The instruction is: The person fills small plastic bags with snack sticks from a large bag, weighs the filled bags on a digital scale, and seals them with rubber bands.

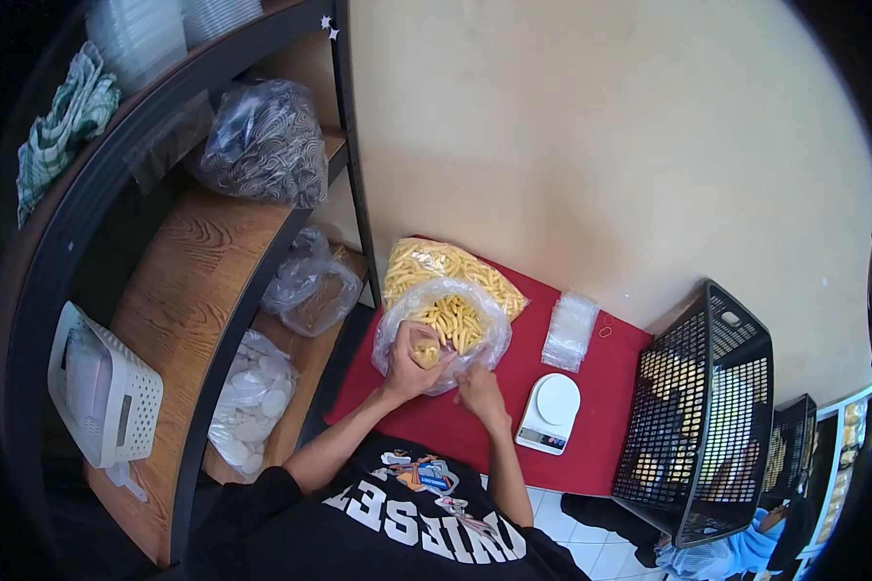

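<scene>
My left hand (409, 366) is closed around a small clear plastic bag (424, 355) with some yellow stick-shaped snacks inside. It is over the near left side of an open clear plastic bag (495, 334), where more yellow snack sticks (453, 321) lie heaped. At that bag's near right edge, my right hand (480, 393) has its fingers curled together; whatever they may hold is hidden. Behind the open bag lies a larger, full bag of the same snacks (426, 259). To the right of my right hand stands a white kitchen scale (555, 399).
Flat clear bags (572, 329) and rubber bands (606, 326) lie on the red table (601, 363). A black crate (702, 416) bounds its right side. Wooden shelves (179, 281) with filled bags and a white basket (107, 397) stand left. Another person's blue clothing (736, 552) shows lower right.
</scene>
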Demonstrator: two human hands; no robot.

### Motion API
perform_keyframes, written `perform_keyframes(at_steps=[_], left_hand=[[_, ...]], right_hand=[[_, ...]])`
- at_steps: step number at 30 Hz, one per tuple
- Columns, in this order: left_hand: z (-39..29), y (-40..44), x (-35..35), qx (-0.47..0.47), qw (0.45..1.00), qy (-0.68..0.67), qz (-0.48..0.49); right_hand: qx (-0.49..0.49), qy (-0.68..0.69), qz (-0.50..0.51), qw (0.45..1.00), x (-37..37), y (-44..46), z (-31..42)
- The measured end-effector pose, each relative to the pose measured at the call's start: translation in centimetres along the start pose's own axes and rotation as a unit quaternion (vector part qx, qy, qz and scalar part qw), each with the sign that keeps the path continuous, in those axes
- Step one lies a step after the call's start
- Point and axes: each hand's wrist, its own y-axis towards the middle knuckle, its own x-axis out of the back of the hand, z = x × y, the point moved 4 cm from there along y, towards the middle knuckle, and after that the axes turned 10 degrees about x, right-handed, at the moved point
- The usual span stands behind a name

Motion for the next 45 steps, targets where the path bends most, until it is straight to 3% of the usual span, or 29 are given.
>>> perform_keyframes(at_steps=[2, 6, 8, 12, 14, 18, 21, 24, 26, 33, 35, 39, 45], left_hand=[[-0.8, 0.1, 0.5, 0.083, 0.996, -0.025, -0.002], [-1.4, 0.3, 1.2, 0.056, 0.998, 0.002, -0.024], [-0.1, 0.1, 1.5, 0.064, 0.997, -0.014, -0.032], [0.4, 0.2, 2.0, 0.078, 0.996, 0.009, -0.03], [-0.8, 0.2, 2.0, 0.014, 0.999, 0.036, -0.031], [-2.5, 0.0, 1.9, 0.045, 0.999, 0.004, -0.019], [-2.5, 0.2, 1.5, 0.054, 0.998, -0.026, -0.022], [-0.7, -0.2, 0.9, 0.068, 0.996, -0.042, 0.028], [-1.7, 0.0, 0.8, 0.068, 0.996, -0.014, 0.056], [-1.5, 0.1, 0.7, 0.054, 0.997, -0.006, 0.052], [-1.4, 0.2, 0.7, 0.061, 0.996, -0.003, 0.062], [-1.7, 0.3, 0.7, 0.062, 0.996, -0.02, 0.06], [-1.6, 0.5, 1.3, 0.071, 0.996, 0.008, 0.055]], right_hand=[[-0.088, 0.134, 0.092, 0.983, -1.7, -0.8, 0.6], [-0.101, 0.242, 0.098, 0.96, -3.9, -0.6, 0.2], [-0.093, 0.191, 0.015, 0.977, -4.0, -1.0, 0.9], [-0.103, 0.197, -0.005, 0.975, -3.9, -1.0, 1.4], [-0.137, 0.123, -0.038, 0.982, -2.9, -0.9, 1.9], [-0.115, 0.057, -0.08, 0.988, -3.1, -0.6, 1.1], [-0.151, 0.068, -0.078, 0.983, -2.2, 0.3, 1.7], [-0.13, 0.07, -0.092, 0.985, -3.3, 1.5, 0.1], [0.021, -0.06, -0.172, 0.983, -4.9, 3.0, -2.4], [-0.042, -0.011, -0.154, 0.987, -3.1, 4.6, -1.3], [0.028, -0.003, -0.112, 0.993, -3.8, 4.5, -2.1], [0.028, -0.052, -0.087, 0.994, -2.8, 3.2, 0.3], [-0.044, -0.053, -0.109, 0.992, -2.7, 5.5, 0.1]])
